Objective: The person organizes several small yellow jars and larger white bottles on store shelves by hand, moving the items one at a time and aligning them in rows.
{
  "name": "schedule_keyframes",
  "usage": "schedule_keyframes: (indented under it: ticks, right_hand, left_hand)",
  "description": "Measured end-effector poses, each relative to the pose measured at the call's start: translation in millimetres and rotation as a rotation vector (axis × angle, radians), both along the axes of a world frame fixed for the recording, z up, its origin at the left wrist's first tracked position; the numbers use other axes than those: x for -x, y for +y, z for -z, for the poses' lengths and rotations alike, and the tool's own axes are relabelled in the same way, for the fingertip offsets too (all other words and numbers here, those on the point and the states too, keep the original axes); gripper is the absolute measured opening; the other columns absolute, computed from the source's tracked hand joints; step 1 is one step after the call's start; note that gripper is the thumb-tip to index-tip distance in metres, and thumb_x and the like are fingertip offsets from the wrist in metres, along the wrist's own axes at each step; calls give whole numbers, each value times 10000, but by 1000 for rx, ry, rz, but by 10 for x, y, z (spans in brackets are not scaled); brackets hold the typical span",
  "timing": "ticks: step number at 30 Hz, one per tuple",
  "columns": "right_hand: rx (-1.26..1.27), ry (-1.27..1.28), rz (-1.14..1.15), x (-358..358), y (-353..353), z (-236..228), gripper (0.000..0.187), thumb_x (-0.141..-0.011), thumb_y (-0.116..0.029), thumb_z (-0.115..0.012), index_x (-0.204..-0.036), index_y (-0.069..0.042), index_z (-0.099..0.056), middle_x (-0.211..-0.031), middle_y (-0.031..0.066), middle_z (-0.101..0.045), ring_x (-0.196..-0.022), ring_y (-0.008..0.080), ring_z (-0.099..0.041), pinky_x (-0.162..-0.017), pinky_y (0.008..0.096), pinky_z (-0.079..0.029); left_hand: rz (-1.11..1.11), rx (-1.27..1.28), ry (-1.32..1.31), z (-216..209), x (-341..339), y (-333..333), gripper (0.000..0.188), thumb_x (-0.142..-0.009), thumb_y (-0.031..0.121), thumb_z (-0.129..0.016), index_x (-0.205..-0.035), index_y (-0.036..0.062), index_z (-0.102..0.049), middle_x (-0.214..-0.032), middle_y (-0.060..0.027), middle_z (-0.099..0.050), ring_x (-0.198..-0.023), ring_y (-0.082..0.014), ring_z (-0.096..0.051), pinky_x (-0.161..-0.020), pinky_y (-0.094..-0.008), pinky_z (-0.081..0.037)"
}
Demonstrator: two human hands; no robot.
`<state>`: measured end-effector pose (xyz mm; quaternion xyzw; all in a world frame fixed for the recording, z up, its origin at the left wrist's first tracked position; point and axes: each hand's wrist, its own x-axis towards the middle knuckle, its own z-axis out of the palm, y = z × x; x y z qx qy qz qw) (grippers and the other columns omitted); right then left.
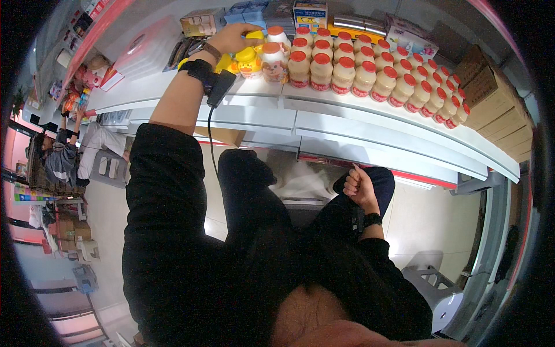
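Note:
My left hand (232, 39) reaches onto the white shelf, its fingers and thumb closed around the yellow cap of a small bottle (255, 36) in the back row. In front of it stands a yellow duck-faced bottle (248, 65), with a red-capped bottle with a cartoon print (274, 66) beside it. Another white red-capped bottle (277, 34) is just right of my fingers. Several rows of cream-coloured drink bottles with red caps (345, 70) stand upright to the right. My right hand (359, 186) rests by my right knee, fingers curled in, with nothing visible in it.
Boxes and packets line the back of the shelf (341, 105), including a blue and yellow box (310, 15). Brown cartons (496, 95) stand at its right end. A grey stool (433, 292) is at lower right. Another person (60, 156) sits far left. A cable (210, 130) hangs from my left wrist.

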<state>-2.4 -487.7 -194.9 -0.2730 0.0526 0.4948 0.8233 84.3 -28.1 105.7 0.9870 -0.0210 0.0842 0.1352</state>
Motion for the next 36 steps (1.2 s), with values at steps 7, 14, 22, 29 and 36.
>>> schedule_keyframes:
  ticks: [7,14,22,29,36]
  right_hand:
    - [0,35,13,1,-14,14,435,-984,-368,-438,-608,-187,-315,-530,-50,-222,-427,95,-220,-401,252,-188]
    - [19,20,10,-7,4,19,436,-985,-369,-434,-610,-183,-312,-529,-51,-228,-427,97,-213,-402,252,-184]
    - [16,27,-3,-12,9,-27,448,-988,-375,-421,-608,-180,-286,-534,-49,-194,-434,100,-194,-403,252,-180]
    - [145,15,43,22,20,-54,452,-990,-380,-419,-606,-181,-288,-532,-48,-193,-436,98,-192,-402,251,-179]
    - [131,-6,22,-9,-3,58,425,-976,-380,-461,-633,-163,-337,-538,-46,-205,-436,102,-200,-402,248,-180]
  left_hand:
    - [-11,-2,22,-83,104,-127,488,-845,380,-704,-1242,111,-619,-1220,-146,-626,-1079,-277,-618,-944,-333,-479]
    - [39,44,77,-97,83,-7,466,-857,354,-694,-1253,122,-614,-1224,-140,-625,-1073,-277,-613,-950,-328,-468]
    - [28,130,98,-128,152,-123,493,-867,371,-681,-1263,91,-597,-1239,-136,-616,-1101,-248,-593,-948,-309,-458]
    - [-49,94,-19,22,218,-118,500,-896,439,-616,-1274,113,-591,-1255,-157,-598,-1149,-289,-571,-979,-364,-435]
    - [84,-118,-639,110,671,-332,328,-828,289,-682,-1078,79,-656,-1062,-144,-640,-996,-337,-589,-868,-420,-468]
